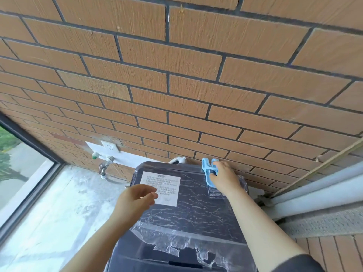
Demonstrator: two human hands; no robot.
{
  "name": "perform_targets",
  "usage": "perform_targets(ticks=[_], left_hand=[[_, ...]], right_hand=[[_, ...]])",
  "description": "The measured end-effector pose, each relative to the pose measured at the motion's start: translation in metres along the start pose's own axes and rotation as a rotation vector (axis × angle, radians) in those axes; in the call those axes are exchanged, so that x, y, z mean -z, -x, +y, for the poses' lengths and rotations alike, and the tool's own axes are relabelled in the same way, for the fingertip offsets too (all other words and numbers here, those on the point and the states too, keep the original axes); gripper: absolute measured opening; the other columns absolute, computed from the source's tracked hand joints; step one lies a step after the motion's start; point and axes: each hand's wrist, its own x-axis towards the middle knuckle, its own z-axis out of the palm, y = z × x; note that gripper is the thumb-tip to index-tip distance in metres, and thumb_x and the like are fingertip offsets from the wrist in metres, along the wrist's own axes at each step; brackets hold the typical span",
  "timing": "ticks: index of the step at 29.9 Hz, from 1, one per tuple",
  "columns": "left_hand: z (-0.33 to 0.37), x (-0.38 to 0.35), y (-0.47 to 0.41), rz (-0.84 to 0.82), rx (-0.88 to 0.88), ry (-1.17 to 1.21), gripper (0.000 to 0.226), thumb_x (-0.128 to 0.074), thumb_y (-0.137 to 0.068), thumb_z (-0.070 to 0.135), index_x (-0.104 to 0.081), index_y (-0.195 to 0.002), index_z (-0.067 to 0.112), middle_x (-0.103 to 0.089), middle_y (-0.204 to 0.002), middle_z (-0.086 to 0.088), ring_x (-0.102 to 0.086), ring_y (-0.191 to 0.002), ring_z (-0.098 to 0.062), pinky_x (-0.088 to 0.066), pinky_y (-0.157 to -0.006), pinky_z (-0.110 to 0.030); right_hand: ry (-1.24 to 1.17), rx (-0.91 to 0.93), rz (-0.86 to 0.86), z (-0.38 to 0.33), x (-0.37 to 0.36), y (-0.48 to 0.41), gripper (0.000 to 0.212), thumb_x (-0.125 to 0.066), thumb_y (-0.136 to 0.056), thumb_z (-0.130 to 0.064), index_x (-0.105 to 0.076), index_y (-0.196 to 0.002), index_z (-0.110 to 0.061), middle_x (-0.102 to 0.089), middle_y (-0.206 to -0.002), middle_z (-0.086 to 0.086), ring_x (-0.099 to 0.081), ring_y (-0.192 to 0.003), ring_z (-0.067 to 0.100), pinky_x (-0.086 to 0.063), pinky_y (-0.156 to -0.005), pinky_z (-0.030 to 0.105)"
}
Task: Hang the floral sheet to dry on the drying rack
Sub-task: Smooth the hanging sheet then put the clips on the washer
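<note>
A light-blue clothes peg (206,167) is gripped by the right hand (224,177).
Its fingers are curled round the peg at the rear right of the washing machine lid (196,209), lower centre of the frame; the left hand (135,197) is held open and empty over a white label (165,181). The floral sheet's place cannot be told.

One wide-angle view, worn on the head, looks forward and down over the dark marble-patterned washing machine lid (196,205) just below it, facing the orange-brown brick wall (176,75) close ahead (mortar lines bow outward); a dark-framed glass window (21,163) fills the lower-left edge.
</note>
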Motion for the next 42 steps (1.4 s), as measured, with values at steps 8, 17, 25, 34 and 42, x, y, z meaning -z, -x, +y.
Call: perform_targets(ticks=[8,17,25,34,42], left_hand=[[-0.007,-0.003,-0.008,0.025,0.015,-0.012,0.011,-0.062,-0.086,0.009,-0.070,-0.089,0.017,-0.074,-0.083,-0.006,-0.071,-0.080,-0.022,-0.057,-0.081,-0.039],[-0.014,-0.017,-0.003,-0.060,0.007,-0.035,0.009,-0.064,-0.086,0.011,-0.070,-0.090,0.017,-0.075,-0.080,-0.004,-0.070,-0.081,-0.025,-0.057,-0.083,-0.043],[-0.021,-0.025,0.009,-0.116,-0.005,-0.046,0.010,-0.061,-0.088,0.008,-0.069,-0.089,0.015,-0.074,-0.081,-0.006,-0.069,-0.083,-0.027,-0.057,-0.081,-0.040],[-0.032,-0.003,0.011,-0.087,0.005,-0.037,0.011,-0.060,-0.088,0.006,-0.069,-0.089,0.012,-0.075,-0.077,-0.002,-0.070,-0.080,-0.025,-0.057,-0.077,-0.035],[-0.037,0.010,0.011,-0.075,0.009,-0.015,0.010,-0.060,-0.088,0.004,-0.069,-0.090,0.008,-0.075,-0.077,-0.004,-0.069,-0.075,-0.021,-0.055,-0.073,-0.029]], right_hand=[[-0.121,0.012,0.065,0.008,-0.016,0.020,0.013,-0.060,-0.090,-0.022,-0.060,-0.102,-0.017,-0.054,-0.110,-0.005,-0.056,-0.090,0.017,-0.050,-0.068,0.024],[-0.456,-0.113,0.103,0.042,-0.053,0.106,0.015,-0.057,-0.090,-0.016,-0.062,-0.095,-0.029,-0.068,-0.093,-0.013,-0.059,-0.082,0.002,-0.040,-0.059,0.009],[-0.660,-0.286,0.401,0.052,-0.056,0.126,0.024,-0.065,-0.085,-0.015,-0.059,-0.105,-0.028,-0.065,-0.101,-0.011,-0.061,-0.095,0.012,-0.049,-0.083,0.031],[-0.639,-0.474,0.537,0.048,-0.070,0.119,0.060,-0.066,-0.084,-0.009,-0.040,-0.138,-0.015,-0.045,-0.134,0.007,-0.052,-0.116,0.024,-0.048,-0.095,0.046],[-0.703,-0.717,0.206,0.053,-0.085,0.118,0.048,-0.067,-0.084,-0.032,-0.052,-0.115,0.002,-0.056,-0.110,0.016,-0.054,-0.086,0.028,-0.043,-0.072,0.032]])
